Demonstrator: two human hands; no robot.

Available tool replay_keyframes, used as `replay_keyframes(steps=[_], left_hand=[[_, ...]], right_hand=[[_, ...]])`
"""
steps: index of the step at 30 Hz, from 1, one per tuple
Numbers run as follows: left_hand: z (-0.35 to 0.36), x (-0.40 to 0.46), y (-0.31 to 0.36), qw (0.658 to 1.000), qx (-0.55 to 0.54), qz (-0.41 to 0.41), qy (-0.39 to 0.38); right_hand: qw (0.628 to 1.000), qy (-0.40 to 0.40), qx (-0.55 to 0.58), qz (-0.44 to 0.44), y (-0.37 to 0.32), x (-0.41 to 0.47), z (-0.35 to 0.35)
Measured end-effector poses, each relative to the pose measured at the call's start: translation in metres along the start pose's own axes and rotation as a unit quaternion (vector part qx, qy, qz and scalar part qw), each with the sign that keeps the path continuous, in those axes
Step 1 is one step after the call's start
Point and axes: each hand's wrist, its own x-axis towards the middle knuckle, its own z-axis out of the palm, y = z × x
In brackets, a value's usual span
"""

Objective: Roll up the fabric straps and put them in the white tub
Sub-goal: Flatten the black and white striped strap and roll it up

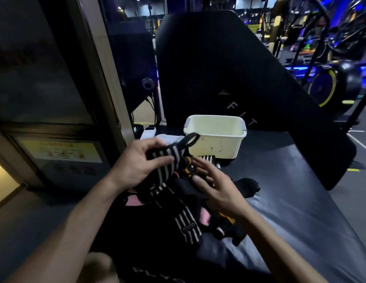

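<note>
My left hand [140,160] grips a black strap with white stripes [170,166] near its looped end, which points up toward the white tub [215,137]. The strap's tail hangs down over a heap of dark straps [190,203] on the padded mat. My right hand [215,188] hovers beside the strap with its fingers straight, just over a black and yellow strap [188,163]. I see nothing inside the tub from here. Another striped strap [207,158] lies at the tub's base.
A padded dark mat [296,201] carries everything. An upright black pad [229,68] rises behind the tub. A white flat case [167,138] and a small white device [148,132] sit left of the tub. A door frame stands left; gym machines far right.
</note>
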Motion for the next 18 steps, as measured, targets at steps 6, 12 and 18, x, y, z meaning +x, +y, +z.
replay_keyframes(steps=[6, 12, 18], left_hand=[[0.057, 0.051, 0.07, 0.99, -0.053, 0.081, 0.106], [0.123, 0.078, 0.101, 0.986, -0.121, 0.032, 0.111], [0.167, 0.079, 0.089, 0.974, -0.199, 0.003, -0.106]], right_hand=[[0.988, 0.13, 0.076, -0.036, -0.052, -0.01, -0.027], [0.958, 0.274, -0.016, -0.079, -0.042, -0.033, -0.044], [0.926, 0.37, 0.07, -0.013, -0.011, -0.043, -0.117]])
